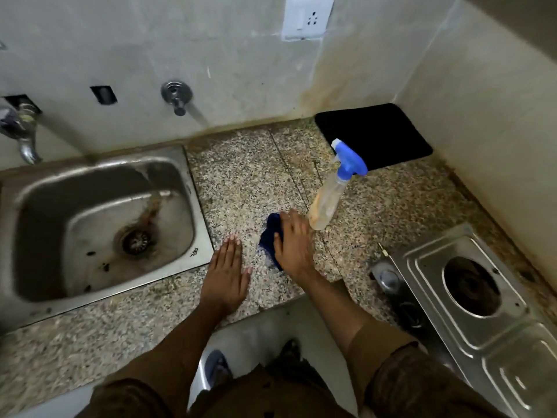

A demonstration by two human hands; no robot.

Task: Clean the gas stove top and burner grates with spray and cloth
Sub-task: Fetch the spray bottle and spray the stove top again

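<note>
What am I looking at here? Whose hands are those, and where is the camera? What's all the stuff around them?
There is only one picture, taken by a camera worn on a person's head, looking down, so you see their own two arms. No machine here, just hands. The left hand lies flat and open on the speckled stone counter. The right hand presses on a dark blue cloth. Just beside it stands a spray bottle with a blue trigger top. To the left is a metal sink with taps above it. To the right is the shiny gas stove. A black mat lies in the far corner.
</note>
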